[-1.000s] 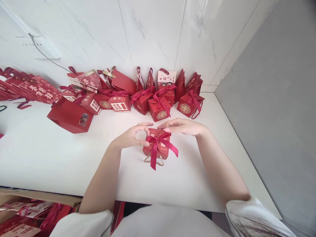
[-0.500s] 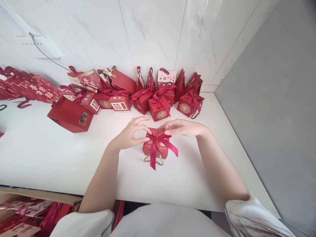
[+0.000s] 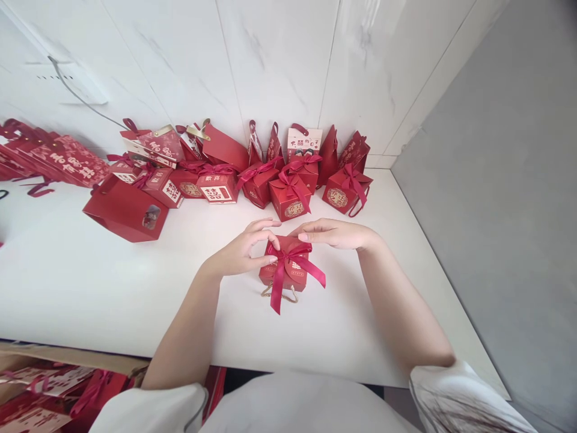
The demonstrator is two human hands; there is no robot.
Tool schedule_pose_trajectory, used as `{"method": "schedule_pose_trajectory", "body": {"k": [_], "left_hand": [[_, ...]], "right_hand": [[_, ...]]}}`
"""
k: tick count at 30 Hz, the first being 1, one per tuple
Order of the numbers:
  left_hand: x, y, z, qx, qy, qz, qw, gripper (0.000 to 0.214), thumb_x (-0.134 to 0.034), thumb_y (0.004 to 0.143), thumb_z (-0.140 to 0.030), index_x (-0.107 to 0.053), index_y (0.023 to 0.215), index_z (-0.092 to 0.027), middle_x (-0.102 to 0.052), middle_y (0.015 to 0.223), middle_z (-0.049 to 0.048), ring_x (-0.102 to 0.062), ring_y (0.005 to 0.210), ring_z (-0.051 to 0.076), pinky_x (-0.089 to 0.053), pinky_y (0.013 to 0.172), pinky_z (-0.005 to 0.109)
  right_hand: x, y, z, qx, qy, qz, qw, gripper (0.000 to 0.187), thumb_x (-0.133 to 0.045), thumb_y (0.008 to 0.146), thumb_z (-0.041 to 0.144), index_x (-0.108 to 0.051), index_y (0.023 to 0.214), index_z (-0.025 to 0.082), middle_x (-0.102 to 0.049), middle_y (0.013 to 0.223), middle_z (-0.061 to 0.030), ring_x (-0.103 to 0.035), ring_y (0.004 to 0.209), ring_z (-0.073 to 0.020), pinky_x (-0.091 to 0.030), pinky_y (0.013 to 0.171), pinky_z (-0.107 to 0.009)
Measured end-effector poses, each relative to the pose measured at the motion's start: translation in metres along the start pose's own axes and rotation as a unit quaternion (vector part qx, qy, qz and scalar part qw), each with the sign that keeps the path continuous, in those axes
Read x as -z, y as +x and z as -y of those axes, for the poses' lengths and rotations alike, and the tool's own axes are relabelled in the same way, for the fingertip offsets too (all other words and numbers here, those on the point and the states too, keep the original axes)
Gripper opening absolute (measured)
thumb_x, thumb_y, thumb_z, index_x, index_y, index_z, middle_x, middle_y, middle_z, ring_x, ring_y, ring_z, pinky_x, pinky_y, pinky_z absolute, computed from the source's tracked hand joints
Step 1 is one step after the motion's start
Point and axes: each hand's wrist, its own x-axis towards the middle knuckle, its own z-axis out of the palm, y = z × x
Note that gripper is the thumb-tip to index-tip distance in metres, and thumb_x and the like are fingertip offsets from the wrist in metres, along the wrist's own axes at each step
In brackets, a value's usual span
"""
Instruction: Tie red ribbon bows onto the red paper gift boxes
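A small red gift box (image 3: 297,281) stands on the white table, with a twisted cord handle (image 3: 293,296) at its near side. A magenta ribbon (image 3: 278,288) is tied in a bow over its top, and its two tails hang down the front and right. My left hand (image 3: 243,248) pinches the bow's left loop between thumb and bent forefinger, the other fingers raised. At the box's back right top edge, my right hand (image 3: 333,233) rests with its thumb on top, beside the right loop. Its fingers reach behind the box, their tips partly hidden.
Several ribbon-tied red boxes (image 3: 291,201) and handled bags line the wall. A red box with a small window (image 3: 128,213) lies to the left, near stacked red bags (image 3: 67,159). More packages fill a carton (image 3: 76,358) at lower left. A grey panel (image 3: 496,198) borders the table's right.
My left hand has shifted slightly right and down at the bow. My right thumb has lifted a little off the right loop. The front ribbon tail has swung slightly left.
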Motion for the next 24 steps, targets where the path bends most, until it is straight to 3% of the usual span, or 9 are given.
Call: {"method": "schedule_pose_trajectory", "body": {"k": [7, 11, 15, 19, 24], "left_hand": [[-0.0004, 0.0004, 0.0003, 0.002, -0.019, 0.016, 1.0, 0.021, -0.066, 0.082, -0.032, -0.051, 0.071, -0.02, -0.041, 0.15, 0.003, -0.025, 0.147, 0.026, -0.028, 0.12, 0.046], [-0.0029, 0.0028, 0.0003, -0.013, -0.041, 0.036, 0.998, 0.014, -0.068, 0.081, -0.032, -0.059, 0.084, -0.021, -0.038, 0.152, 0.005, -0.026, 0.147, 0.026, -0.031, 0.119, 0.044], [-0.0053, 0.0041, 0.0017, -0.015, -0.054, 0.018, 0.998, 0.017, -0.067, 0.083, -0.033, -0.058, 0.092, -0.022, -0.041, 0.148, 0.0078, -0.029, 0.145, 0.025, -0.029, 0.119, 0.045], [-0.0049, 0.0038, 0.0023, 0.001, -0.063, 0.012, 0.998, 0.012, -0.061, 0.087, -0.032, -0.058, 0.085, -0.021, -0.045, 0.146, 0.0077, -0.031, 0.144, 0.026, -0.03, 0.118, 0.044], [-0.0031, 0.0033, 0.0047, 0.019, -0.075, -0.001, 0.997, 0.02, -0.062, 0.087, -0.038, -0.06, 0.079, -0.02, -0.049, 0.143, 0.0062, -0.04, 0.138, 0.026, -0.029, 0.118, 0.045]], "right_hand": [[-0.0023, 0.0012, -0.0001, 0.057, -0.017, 0.021, 0.998, 0.037, -0.058, 0.089, 0.053, -0.066, 0.084, 0.017, -0.065, 0.108, -0.0051, -0.054, 0.085, -0.0162, -0.042, 0.079, -0.033], [-0.0025, 0.003, -0.0026, 0.06, -0.03, -0.016, 0.998, 0.04, -0.064, 0.084, 0.054, -0.057, 0.07, 0.018, -0.065, 0.107, -0.0058, -0.054, 0.089, -0.0186, -0.042, 0.078, -0.033], [-0.0022, 0.0043, -0.004, 0.057, -0.021, 0.003, 0.998, 0.041, -0.062, 0.085, 0.054, -0.053, 0.068, 0.018, -0.065, 0.099, -0.0049, -0.054, 0.085, -0.0174, -0.042, 0.076, -0.032], [-0.002, 0.0053, -0.0052, 0.075, -0.003, 0.019, 0.997, 0.04, -0.057, 0.09, 0.049, -0.049, 0.067, 0.017, -0.065, 0.1, -0.0048, -0.051, 0.076, -0.0131, -0.04, 0.072, -0.031], [-0.0018, 0.0052, -0.0054, 0.077, 0.011, 0.022, 0.997, 0.035, -0.057, 0.091, 0.045, -0.051, 0.07, 0.017, -0.064, 0.11, -0.0074, -0.054, 0.087, -0.0155, -0.041, 0.077, -0.032]]}}
